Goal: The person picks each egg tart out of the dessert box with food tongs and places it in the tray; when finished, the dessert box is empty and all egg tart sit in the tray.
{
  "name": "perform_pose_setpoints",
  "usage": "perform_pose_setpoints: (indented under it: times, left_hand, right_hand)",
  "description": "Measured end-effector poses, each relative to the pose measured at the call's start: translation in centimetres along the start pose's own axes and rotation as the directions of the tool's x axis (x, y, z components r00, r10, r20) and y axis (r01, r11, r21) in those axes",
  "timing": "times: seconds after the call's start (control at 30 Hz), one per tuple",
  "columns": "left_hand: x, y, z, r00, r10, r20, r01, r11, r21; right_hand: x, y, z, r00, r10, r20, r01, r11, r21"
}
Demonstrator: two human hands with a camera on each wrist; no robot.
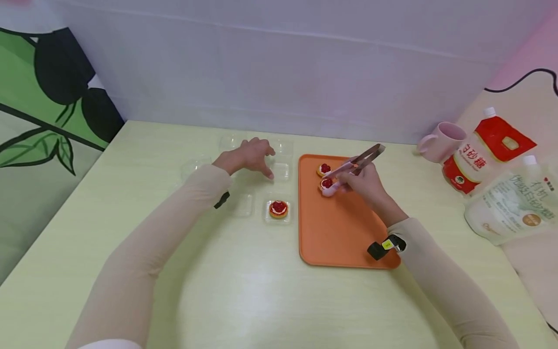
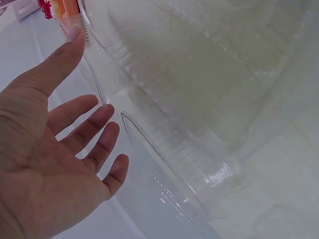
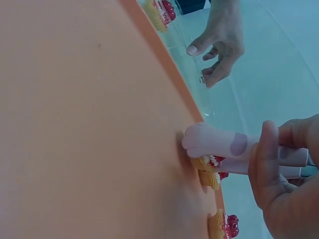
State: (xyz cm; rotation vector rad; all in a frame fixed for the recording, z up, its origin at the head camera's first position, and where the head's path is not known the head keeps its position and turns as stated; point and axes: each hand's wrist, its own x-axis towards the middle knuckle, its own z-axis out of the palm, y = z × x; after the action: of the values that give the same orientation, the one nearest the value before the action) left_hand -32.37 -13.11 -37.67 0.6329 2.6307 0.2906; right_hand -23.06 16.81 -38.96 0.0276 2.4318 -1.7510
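My right hand (image 1: 359,184) grips a pair of tongs (image 1: 368,156) with pink paw-shaped ends (image 3: 209,140). The paw ends are at a small red-topped tart (image 1: 326,184) on the orange tray (image 1: 340,237); whether they squeeze it is unclear. Just behind it sits another tart (image 1: 324,169). Over the clear plastic containers, my left hand (image 1: 250,157) holds nothing, its fingers spread and loosely bent. In the left wrist view, its fingertips are close to the rim of a clear container (image 2: 164,159); contact cannot be told. One tart (image 1: 278,209) sits in a clear container (image 1: 279,221) left of the tray.
Several clear containers (image 1: 241,206) stand left of the tray. A pink mug (image 1: 444,143), a red and white sugar bag (image 1: 479,155) and a pale pouch (image 1: 507,208) stand at the right. A cloth-covered wall (image 1: 279,82) bounds the table's back.
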Motion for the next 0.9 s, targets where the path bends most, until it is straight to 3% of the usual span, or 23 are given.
perform_pose_setpoints:
  times: [0.33, 0.63, 0.9]
  left_hand:
    - [-0.1, 0.2, -0.2, 1.0, -0.006, -0.002, 0.006, 1.0, -0.001]
    - [-0.1, 0.1, -0.3, 1.0, -0.009, -0.002, 0.009, 1.0, 0.001]
    - [-0.2, 0.2, -0.3, 1.0, -0.011, 0.004, 0.011, 1.0, -0.008]
  right_hand:
    - [-0.2, 0.0, 0.0, 1.0, 0.019, -0.013, -0.019, 0.999, -0.043]
    - [-0.6, -0.8, -1.1, 0.999, -0.024, -0.048, 0.019, 0.995, -0.096]
    - [-0.6, -1.4, -1.6, 0.998, -0.004, -0.061, 0.001, 0.999, -0.035]
